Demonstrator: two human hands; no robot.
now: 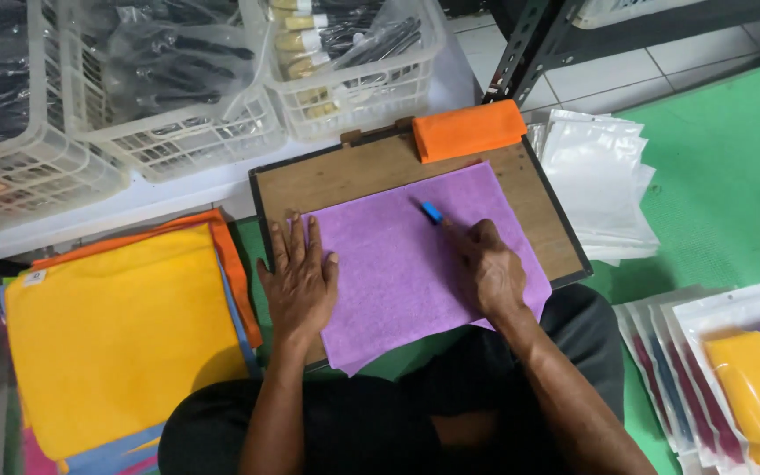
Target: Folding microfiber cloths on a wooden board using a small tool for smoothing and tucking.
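I'm pressing my flat, open left hand (301, 280) on the purple cloth (415, 264) while my right hand (490, 268) is pinching a blue pen (431, 212).

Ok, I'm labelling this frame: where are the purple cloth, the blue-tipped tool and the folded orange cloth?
purple cloth (398, 255), head view, bare middle.
blue-tipped tool (432, 212), head view, blue tip.
folded orange cloth (468, 129), head view, top face.

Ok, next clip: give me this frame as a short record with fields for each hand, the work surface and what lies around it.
left hand: left hand flat on the purple cloth, fingers spread
right hand: right hand holds a blue-tipped tool on the cloth
surface: wooden board on the lap, folded orange cloth at its far edge
left side: stack of cloths, yellow cloth on top
right side: clear pouches; packed pouches
behind: white baskets
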